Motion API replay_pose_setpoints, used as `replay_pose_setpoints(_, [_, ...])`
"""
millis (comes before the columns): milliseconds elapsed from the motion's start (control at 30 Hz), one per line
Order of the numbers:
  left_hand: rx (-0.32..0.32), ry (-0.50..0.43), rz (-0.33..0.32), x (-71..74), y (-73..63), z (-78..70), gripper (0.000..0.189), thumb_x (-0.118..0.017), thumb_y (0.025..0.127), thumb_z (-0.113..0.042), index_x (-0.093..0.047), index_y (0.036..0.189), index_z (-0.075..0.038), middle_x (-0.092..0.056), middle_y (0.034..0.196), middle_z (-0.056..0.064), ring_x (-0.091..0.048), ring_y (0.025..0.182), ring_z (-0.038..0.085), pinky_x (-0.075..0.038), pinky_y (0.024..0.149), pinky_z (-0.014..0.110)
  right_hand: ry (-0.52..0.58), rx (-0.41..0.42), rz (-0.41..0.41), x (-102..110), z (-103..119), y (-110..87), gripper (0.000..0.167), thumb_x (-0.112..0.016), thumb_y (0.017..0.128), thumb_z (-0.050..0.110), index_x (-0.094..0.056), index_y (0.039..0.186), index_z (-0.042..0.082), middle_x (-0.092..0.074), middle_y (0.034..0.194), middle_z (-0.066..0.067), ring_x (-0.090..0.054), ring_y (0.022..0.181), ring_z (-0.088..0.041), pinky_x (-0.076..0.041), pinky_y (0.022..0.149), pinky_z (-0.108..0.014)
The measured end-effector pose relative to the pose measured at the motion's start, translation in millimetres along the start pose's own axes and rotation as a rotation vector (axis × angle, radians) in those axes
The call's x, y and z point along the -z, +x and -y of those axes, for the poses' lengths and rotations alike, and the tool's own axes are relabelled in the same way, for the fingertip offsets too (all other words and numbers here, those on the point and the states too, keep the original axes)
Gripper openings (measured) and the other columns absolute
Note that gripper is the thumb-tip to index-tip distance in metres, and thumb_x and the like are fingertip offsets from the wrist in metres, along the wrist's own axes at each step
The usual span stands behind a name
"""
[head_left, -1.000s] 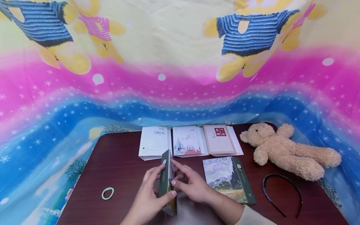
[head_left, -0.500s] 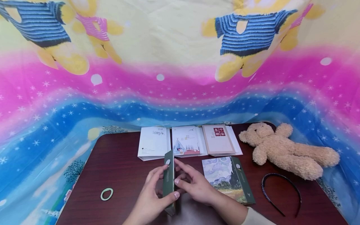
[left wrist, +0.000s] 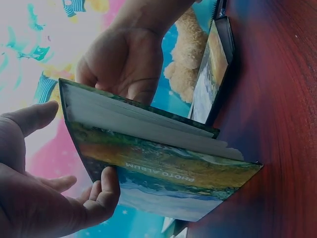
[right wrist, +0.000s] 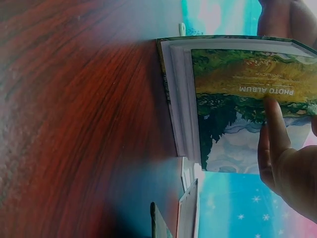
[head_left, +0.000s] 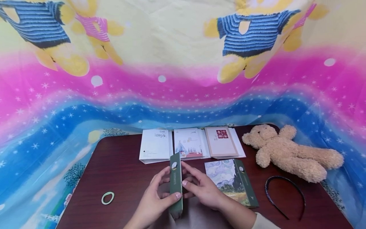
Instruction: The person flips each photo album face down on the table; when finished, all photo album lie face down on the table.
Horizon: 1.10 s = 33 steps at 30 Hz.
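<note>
A green-spined photo album (head_left: 176, 178) stands on end between my hands, its spine toward me in the head view. In the left wrist view its covers part slightly around the white pages (left wrist: 143, 124). My left hand (head_left: 155, 195) holds it, thumb over the spine and bent fingers on the painted cover. My right hand (head_left: 203, 190) touches the opposite cover; one fairly straight finger (right wrist: 277, 126) lies by the printed lettering in the right wrist view. A matching photo album (head_left: 228, 181) lies flat to the right.
White album (head_left: 155, 144), tent-picture album (head_left: 188, 143) and pink-covered album (head_left: 222, 141) line the back of the dark table (head_left: 120, 165). A teddy bear (head_left: 288, 152) and headband (head_left: 281, 178) lie right. A green hair tie (head_left: 107, 197) lies left.
The standing album has shifted slightly right and turned, so more of its green spine faces me. Both hands have moved with it. The other objects keep their places.
</note>
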<state>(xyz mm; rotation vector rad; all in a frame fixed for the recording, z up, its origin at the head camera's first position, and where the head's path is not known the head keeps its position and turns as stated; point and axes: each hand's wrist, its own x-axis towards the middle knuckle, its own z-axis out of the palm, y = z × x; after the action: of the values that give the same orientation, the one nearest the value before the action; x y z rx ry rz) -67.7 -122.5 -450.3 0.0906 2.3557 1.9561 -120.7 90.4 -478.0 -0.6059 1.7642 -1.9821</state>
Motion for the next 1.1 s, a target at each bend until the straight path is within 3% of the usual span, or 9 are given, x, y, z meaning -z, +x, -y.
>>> replay_pose_setpoints(167, [0.021, -0.057, 0.054, -1.7, 4.3, 5.6, 0.085, -0.087, 0.083, -0.017, -0.044, 0.156, -0.015, -0.048, 0.149, 0.011, -0.047, 0.133, 0.035, -0.057, 0.091, 0.032, -0.001, -0.009, -0.014, 4.7, -0.2, -3.0, 0.066, -0.058, 0.107, 0.014, -0.028, 0.166, 0.02, -0.043, 0.141, -0.029, -0.06, 0.115, -0.031, -0.062, 0.079, -0.048])
replay_pose_setpoints(433, [0.047, -0.099, 0.164, -6.5, 12.7, 22.5, 0.085, -0.083, 0.087, -0.018, -0.039, 0.158, -0.008, -0.05, 0.145, 0.022, -0.056, 0.127, 0.038, -0.057, 0.088, 0.03, -0.021, -0.016, -0.039, 14.6, -1.0, -10.3, 0.068, -0.059, 0.107, 0.015, -0.026, 0.166, 0.018, -0.041, 0.146, -0.029, -0.062, 0.116, -0.028, -0.062, 0.08, -0.048])
replay_pose_setpoints(733, [0.07, 0.035, 0.187, -8.0, 16.4, 35.3, 0.081, -0.083, 0.088, -0.031, -0.044, 0.156, -0.014, -0.05, 0.147, 0.018, -0.051, 0.133, 0.042, -0.046, 0.102, 0.06, -0.039, -0.054, -0.057, 22.8, 1.4, -17.8, 0.072, -0.061, 0.105, 0.014, -0.023, 0.166, 0.012, -0.043, 0.149, -0.028, -0.063, 0.116, -0.026, -0.061, 0.082, -0.047])
replay_pose_setpoints(1100, [0.085, 0.078, 0.19, -12.9, 16.0, 46.2, 0.077, -0.084, 0.087, -0.029, -0.049, 0.153, -0.012, -0.048, 0.146, 0.018, -0.055, 0.125, 0.036, -0.047, 0.099, 0.051, 0.023, -0.121, -0.094, 34.8, -2.3, -25.7, 0.072, -0.06, 0.104, 0.01, -0.024, 0.165, 0.01, -0.04, 0.156, -0.027, -0.063, 0.119, -0.028, -0.061, 0.084, -0.043])
